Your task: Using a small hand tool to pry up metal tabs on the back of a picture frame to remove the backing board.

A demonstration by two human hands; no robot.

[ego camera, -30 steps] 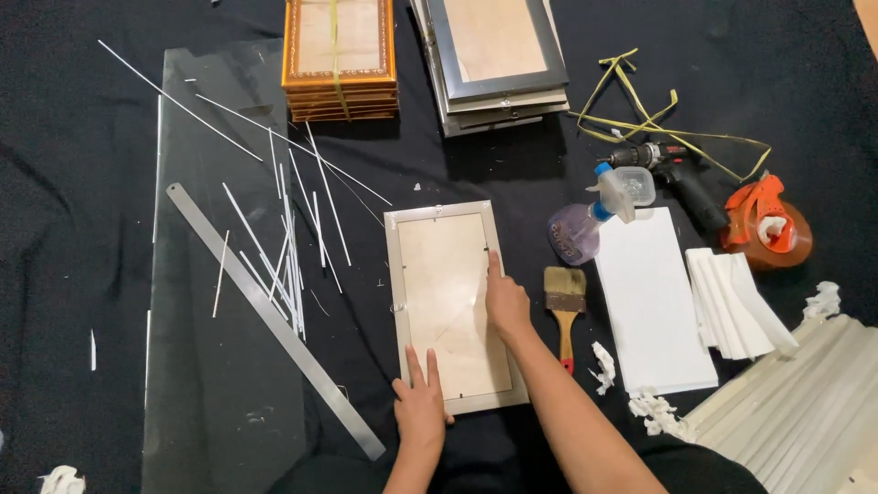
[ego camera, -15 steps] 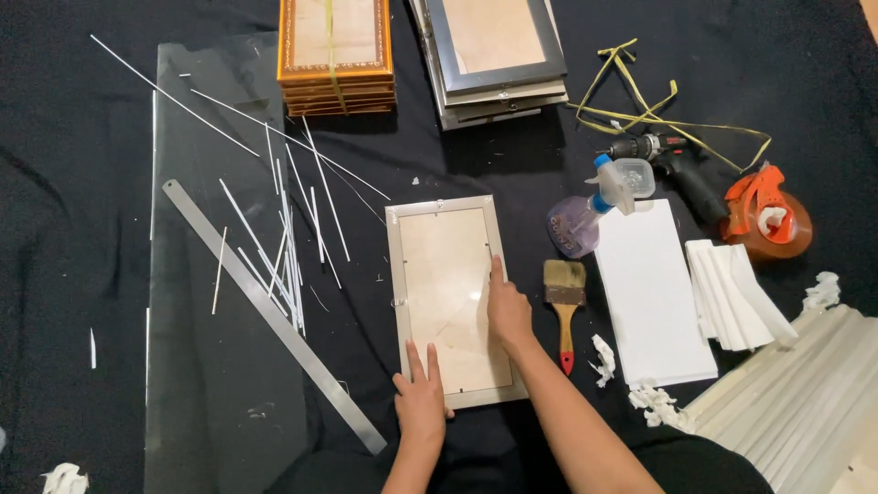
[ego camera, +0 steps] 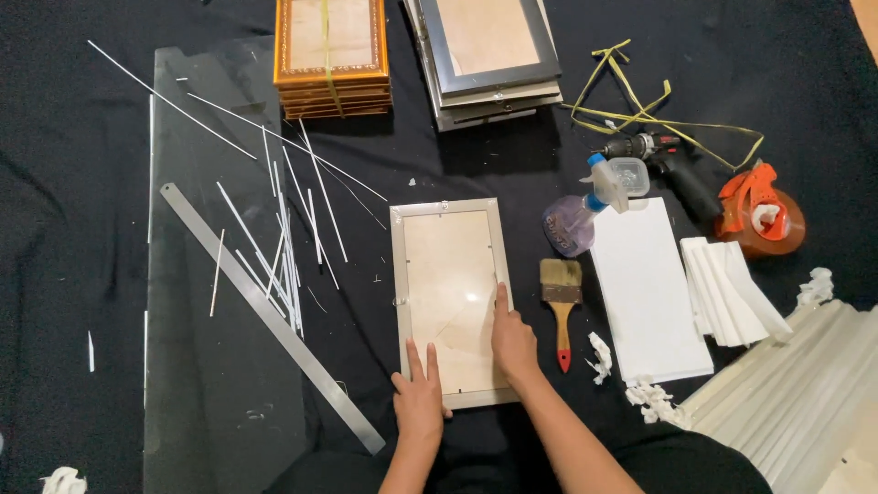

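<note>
A silver picture frame (ego camera: 399, 274) lies flat on the black cloth, its tan backing board (ego camera: 448, 274) facing up. My left hand (ego camera: 419, 399) rests on the frame's near left corner, two fingers stretched onto the board. My right hand (ego camera: 511, 338) presses on the board by the frame's right rail, index finger pointing up along the edge. Neither hand holds anything.
A glass sheet (ego camera: 197, 384) with a metal ruler (ego camera: 265, 316) and several thin glass strips (ego camera: 283, 238) lies left. Stacked frames (ego camera: 331, 55) (ego camera: 485, 55) sit at the top. Right: brush (ego camera: 561, 306), spray bottle (ego camera: 581, 215), drill (ego camera: 672, 169), tape dispenser (ego camera: 759, 215), white boards (ego camera: 645, 293).
My right hand has slid a little toward me along the frame's right edge. The view has shifted slightly; my left hand stays at the near corner.
</note>
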